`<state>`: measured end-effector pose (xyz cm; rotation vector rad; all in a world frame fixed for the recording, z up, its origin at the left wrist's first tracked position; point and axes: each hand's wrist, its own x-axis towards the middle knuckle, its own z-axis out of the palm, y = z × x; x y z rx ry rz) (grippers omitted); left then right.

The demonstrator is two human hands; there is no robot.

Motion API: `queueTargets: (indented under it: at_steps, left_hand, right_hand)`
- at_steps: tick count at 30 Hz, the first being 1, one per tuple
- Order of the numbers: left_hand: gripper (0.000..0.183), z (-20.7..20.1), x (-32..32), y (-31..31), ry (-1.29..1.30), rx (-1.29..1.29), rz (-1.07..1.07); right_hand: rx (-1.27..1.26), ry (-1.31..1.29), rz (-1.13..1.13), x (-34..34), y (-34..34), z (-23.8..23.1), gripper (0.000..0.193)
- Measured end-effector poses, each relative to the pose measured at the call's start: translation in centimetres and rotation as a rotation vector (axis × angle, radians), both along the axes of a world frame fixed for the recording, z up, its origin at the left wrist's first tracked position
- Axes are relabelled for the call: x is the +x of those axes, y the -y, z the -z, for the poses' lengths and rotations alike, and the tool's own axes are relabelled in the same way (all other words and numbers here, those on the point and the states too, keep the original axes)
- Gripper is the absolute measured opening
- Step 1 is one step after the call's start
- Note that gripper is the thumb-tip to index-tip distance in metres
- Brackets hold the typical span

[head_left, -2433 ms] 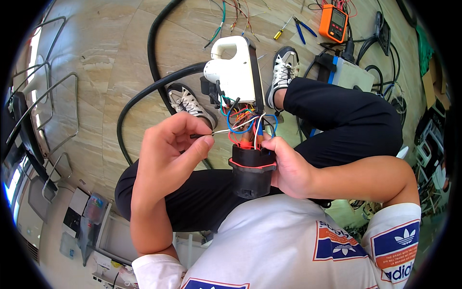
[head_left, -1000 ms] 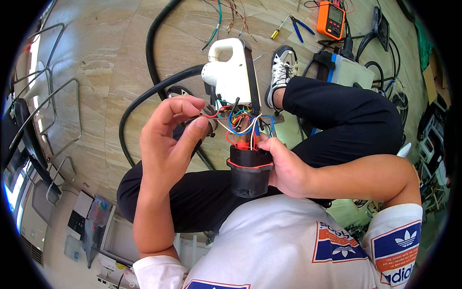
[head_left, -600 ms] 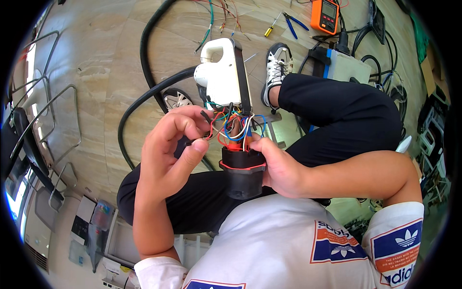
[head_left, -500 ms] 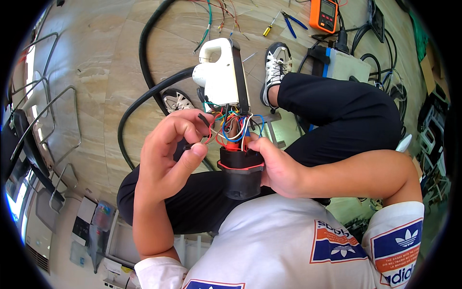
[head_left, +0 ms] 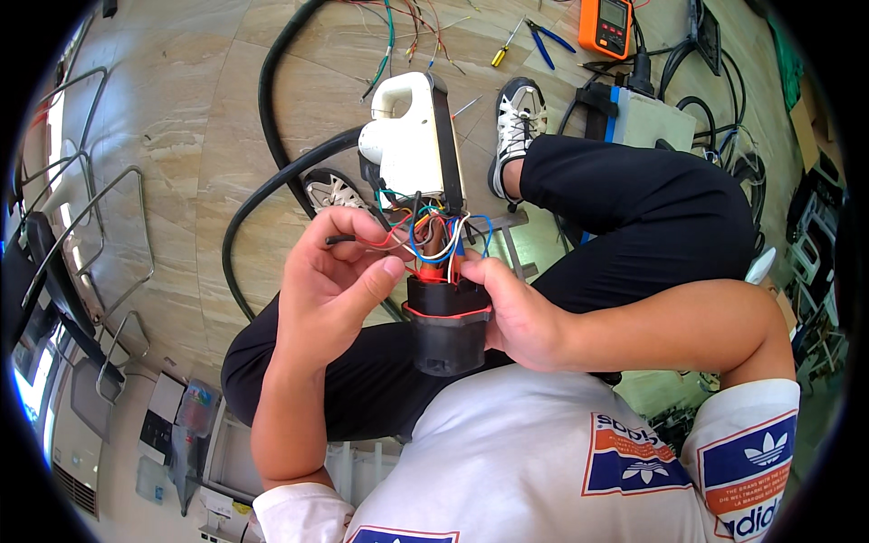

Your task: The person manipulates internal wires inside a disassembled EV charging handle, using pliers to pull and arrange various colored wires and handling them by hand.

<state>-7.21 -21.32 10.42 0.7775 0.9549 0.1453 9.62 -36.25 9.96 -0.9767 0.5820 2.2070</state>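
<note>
Centrally: black connector plug [head_left: 448, 321], clasped in right hand [head_left: 516, 312], coloured wires [head_left: 433, 237] loose, none visibly seated. Left hand [head_left: 330, 281] pinches one wire; white charger handle [head_left: 412, 140] lies above; judged mid-wiring.

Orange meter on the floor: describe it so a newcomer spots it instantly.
Start at the white plug housing above the person's hands, then look up and right across the tan floor toward the top edge. The orange meter lies there, just right of the blue-handled pliers. It is the only bright orange boxy item with a small screen.
</note>
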Motion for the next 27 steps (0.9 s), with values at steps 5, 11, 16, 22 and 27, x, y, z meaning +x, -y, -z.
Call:
queueTargets:
  at_steps: [5,11,16,22,27]
  left_hand:
    - [0.033,0.5,-0.1,0.3,0.031,-0.003,0.012]
    - [0.041,0.5,0.4,1.4,0.055,0.254,0.006]
    - [0.042,-0.4,1.7,1.3,0.032,0.314,0.009]
    - [0.044,-0.6,1.8,-0.5,0.011,0.458,0.170]
    - [0.034,-1.6,2.5,-1.4,-0.018,0.524,0.191]
  right_hand:
    - [-0.044,0.077,0.018,-0.6,-0.6,-0.8,0.048]
    - [-0.037,0.131,-0.019,-1.2,-1.2,-0.9,0.049]
    - [0.000,0.235,-0.013,-1.8,-1.6,-1.4,0.046]
    - [0.060,0.218,0.001,-2.3,-2.5,-2.3,0.044]
    - [0.098,0.324,0.067,-3.0,-3.4,-3.3,0.043]
